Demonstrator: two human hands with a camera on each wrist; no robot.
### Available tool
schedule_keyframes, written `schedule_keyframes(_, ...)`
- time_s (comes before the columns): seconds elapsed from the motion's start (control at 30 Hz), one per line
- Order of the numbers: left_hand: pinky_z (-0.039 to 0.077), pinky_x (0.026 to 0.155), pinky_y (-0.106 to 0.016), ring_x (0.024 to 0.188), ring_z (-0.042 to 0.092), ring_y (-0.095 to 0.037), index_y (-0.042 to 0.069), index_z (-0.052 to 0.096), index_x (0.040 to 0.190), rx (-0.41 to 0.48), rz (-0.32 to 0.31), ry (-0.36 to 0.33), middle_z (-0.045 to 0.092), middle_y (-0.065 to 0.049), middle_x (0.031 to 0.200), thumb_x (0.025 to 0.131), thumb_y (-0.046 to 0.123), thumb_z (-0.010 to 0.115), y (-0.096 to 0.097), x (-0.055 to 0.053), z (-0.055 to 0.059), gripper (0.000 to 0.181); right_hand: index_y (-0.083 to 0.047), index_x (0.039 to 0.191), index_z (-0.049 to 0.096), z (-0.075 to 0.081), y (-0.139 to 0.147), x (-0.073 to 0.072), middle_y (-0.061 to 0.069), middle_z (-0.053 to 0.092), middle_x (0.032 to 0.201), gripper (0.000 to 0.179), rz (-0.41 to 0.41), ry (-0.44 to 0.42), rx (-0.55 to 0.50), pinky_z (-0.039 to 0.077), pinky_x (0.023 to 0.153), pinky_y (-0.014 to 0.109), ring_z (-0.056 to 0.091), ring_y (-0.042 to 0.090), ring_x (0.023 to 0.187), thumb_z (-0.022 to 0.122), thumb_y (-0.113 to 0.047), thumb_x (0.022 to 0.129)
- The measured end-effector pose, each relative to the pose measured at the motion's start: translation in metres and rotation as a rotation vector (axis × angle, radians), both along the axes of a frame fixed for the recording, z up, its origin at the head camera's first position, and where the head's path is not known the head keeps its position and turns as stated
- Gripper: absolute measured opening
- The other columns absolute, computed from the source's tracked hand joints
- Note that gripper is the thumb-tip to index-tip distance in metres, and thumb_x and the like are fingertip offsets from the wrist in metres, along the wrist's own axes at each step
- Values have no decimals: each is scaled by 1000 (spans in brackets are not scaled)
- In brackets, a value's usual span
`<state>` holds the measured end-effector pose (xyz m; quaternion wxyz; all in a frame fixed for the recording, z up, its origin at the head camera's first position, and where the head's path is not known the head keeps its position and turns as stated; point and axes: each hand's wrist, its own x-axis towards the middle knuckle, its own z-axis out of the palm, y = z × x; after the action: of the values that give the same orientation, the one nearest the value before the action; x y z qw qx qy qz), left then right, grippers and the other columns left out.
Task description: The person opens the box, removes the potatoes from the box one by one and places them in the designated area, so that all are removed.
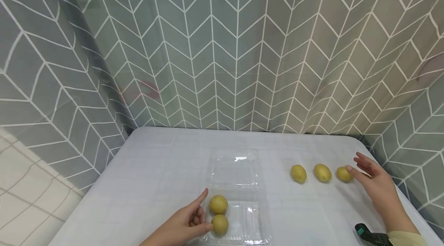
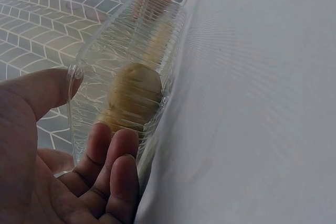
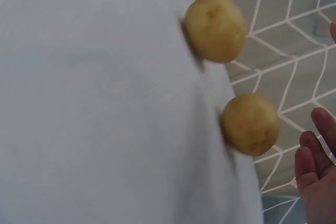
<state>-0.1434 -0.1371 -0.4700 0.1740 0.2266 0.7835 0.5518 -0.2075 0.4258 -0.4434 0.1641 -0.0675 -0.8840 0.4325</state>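
A clear plastic clamshell container (image 1: 243,219) lies with its lid folded back. Two potatoes (image 1: 218,204) sit in the left part of its base. My left hand (image 1: 180,226) holds the container's left edge, thumb over the rim and index finger stretched along the side; in the left wrist view the other fingers (image 2: 124,177) bend beside the wall. At the right, my right hand (image 1: 376,184) is spread around the rightmost potato (image 1: 343,174), and no grip on it shows. Left of that potato lie a middle potato (image 1: 322,173) and another potato (image 1: 298,174).
A white cloth covers the table (image 1: 156,169). Behind and beside it hang grey curtains (image 1: 222,53) with a white chevron pattern. A dark strap with a device (image 1: 372,234) is on the right wrist. Pale tiles (image 1: 27,192) show at the lower left.
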Motion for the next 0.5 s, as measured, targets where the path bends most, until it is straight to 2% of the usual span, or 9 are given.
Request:
schedule_keyframes(0.13,49,68,-20,79,54,-7,11,22,158,-2,-5,-4,55,-2,95,94,30,70,2,-1,0,83,-22,156,32,14,-5,4,-10,48,140,72,30,39,-12,36,77,1,39,-18,106,68,-35,95)
schedule_keyframes(0.27,49,68,-20,78,54,-7,9,21,158,3,-6,-10,55,-2,94,93,29,71,2,-2,0,84,-23,157,28,30,-18,3,6,44,148,75,53,35,10,39,76,2,42,-15,105,68,-36,95)
schedule_keyframes(0.37,48,67,-20,77,53,-7,10,22,158,12,-2,-20,55,-3,93,94,28,70,2,-2,-1,83,-18,157,29,41,-33,1,15,43,147,76,75,39,27,41,75,3,43,-15,104,68,-36,94)
schedule_keyframes(0.5,48,66,-19,77,53,-7,10,21,158,19,-4,-27,55,-2,93,94,28,70,2,-2,-1,83,-11,156,31,52,-53,0,21,43,144,75,134,59,21,44,76,5,45,-16,103,69,-32,94)
